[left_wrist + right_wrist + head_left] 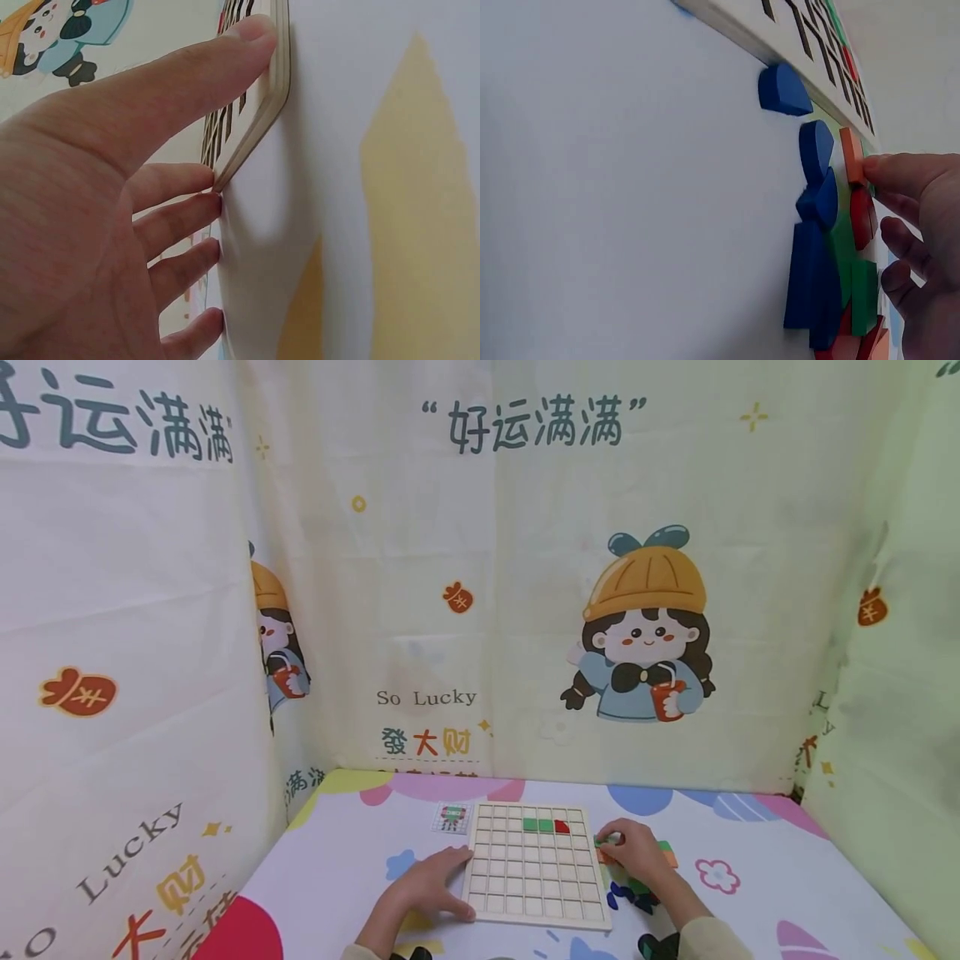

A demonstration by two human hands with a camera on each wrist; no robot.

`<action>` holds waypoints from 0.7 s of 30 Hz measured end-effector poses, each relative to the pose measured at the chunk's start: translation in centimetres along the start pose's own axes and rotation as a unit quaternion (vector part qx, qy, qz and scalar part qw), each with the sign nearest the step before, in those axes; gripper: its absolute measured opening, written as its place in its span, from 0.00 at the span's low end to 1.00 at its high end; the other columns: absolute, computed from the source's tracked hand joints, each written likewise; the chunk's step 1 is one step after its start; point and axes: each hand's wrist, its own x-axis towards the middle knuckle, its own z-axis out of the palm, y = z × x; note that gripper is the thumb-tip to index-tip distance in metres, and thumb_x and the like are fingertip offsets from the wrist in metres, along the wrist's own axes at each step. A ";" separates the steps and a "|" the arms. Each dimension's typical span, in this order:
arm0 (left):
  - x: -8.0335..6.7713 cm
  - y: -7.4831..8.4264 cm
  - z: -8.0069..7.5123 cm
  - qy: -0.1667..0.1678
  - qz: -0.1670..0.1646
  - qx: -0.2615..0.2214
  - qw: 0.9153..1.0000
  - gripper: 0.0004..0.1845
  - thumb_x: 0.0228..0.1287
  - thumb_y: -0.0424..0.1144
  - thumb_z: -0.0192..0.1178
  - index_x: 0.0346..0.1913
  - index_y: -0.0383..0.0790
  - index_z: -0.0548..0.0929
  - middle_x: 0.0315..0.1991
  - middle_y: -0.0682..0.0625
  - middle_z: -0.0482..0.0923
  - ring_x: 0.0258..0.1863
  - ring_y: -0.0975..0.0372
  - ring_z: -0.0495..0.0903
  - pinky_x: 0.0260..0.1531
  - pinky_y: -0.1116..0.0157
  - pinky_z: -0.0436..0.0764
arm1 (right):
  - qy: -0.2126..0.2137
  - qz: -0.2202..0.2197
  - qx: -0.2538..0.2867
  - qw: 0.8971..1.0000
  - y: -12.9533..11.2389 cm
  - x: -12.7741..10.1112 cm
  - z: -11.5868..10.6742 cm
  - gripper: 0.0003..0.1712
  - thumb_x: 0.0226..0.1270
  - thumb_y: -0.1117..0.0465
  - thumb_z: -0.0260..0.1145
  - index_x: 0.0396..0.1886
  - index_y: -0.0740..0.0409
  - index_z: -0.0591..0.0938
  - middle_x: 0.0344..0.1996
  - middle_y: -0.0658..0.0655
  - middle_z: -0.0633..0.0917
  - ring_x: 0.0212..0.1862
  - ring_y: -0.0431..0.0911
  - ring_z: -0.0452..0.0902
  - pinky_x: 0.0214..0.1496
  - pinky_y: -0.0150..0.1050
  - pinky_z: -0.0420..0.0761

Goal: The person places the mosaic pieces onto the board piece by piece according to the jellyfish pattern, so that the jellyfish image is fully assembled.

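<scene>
A pale wooden grid board (pixel 536 885) lies on the table, with two green squares (pixel 537 825) and a red piece with a rounded side (pixel 562 827) in an upper row. My left hand (pixel 435 883) is at its left edge. In the left wrist view the thumb (pixel 247 45) rests on the board's corner and the spread fingers touch its side. To the board's right, my right hand (pixel 636 852) pinches a small green block (pixel 597 841), mostly hidden by the fingertips. The right thumb also lies beside an orange block (pixel 852 156).
Several dark blue pieces (pixel 816 150) lie loose along the board's right side, close to red pieces (pixel 863 217) and green blocks (pixel 865 296). A small card with a gridded figure (pixel 452 817) is at the board's upper left. Printed cloth walls (pixel 420 610) enclose the table.
</scene>
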 end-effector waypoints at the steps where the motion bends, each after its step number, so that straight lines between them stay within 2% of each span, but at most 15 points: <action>1: 0.0 0.0 0.0 0.000 -0.001 -0.002 1.000 0.49 0.34 0.57 0.72 0.65 0.50 0.66 0.66 0.49 0.65 0.66 0.48 0.61 0.64 0.45 0.62 | 0.000 0.002 -0.004 1.000 0.2 0.0 -0.1 0.05 0.53 0.64 0.68 0.28 0.50 0.83 0.36 0.50 0.83 0.32 0.42 0.70 0.30 0.32 0.73; 4: 0.0 0.0 0.1 0.000 -0.001 -0.003 1.000 0.49 0.33 0.57 0.72 0.65 0.50 0.66 0.66 0.49 0.65 0.66 0.49 0.62 0.64 0.46 0.62 | 0.000 0.003 -0.015 1.000 0.8 0.0 -0.4 0.04 0.54 0.64 0.67 0.27 0.49 0.83 0.38 0.51 0.84 0.36 0.42 0.72 0.39 0.38 0.78; 8: 0.1 0.0 0.0 0.000 0.003 0.005 1.000 0.49 0.34 0.58 0.72 0.65 0.50 0.66 0.66 0.49 0.65 0.66 0.48 0.62 0.64 0.45 0.62 | -0.004 0.005 -0.022 1.000 1.0 0.1 -0.7 0.06 0.57 0.65 0.64 0.29 0.48 0.84 0.41 0.53 0.83 0.39 0.44 0.73 0.46 0.46 0.80; 10: 0.1 0.0 0.1 -0.001 0.007 0.007 1.000 0.49 0.34 0.58 0.72 0.65 0.49 0.65 0.66 0.49 0.64 0.66 0.48 0.61 0.64 0.45 0.61 | -0.006 0.007 -0.025 1.000 0.9 0.1 -0.9 0.07 0.57 0.66 0.63 0.30 0.48 0.84 0.42 0.53 0.83 0.39 0.45 0.73 0.46 0.47 0.80; 15: 0.2 -0.2 0.1 0.001 0.009 0.011 1.000 0.50 0.34 0.59 0.72 0.65 0.50 0.65 0.66 0.49 0.64 0.66 0.48 0.61 0.64 0.45 0.61 | -0.014 0.019 -0.029 0.999 0.7 0.3 -1.2 0.06 0.57 0.65 0.65 0.31 0.49 0.84 0.42 0.54 0.83 0.37 0.45 0.71 0.41 0.43 0.79; 21: 0.3 -0.3 0.2 0.001 0.009 0.012 1.000 0.49 0.34 0.58 0.72 0.65 0.50 0.65 0.66 0.49 0.64 0.66 0.48 0.62 0.64 0.45 0.62 | -0.014 0.025 -0.034 0.999 1.0 0.6 -0.9 0.05 0.56 0.62 0.66 0.31 0.48 0.84 0.40 0.52 0.82 0.36 0.45 0.70 0.40 0.41 0.77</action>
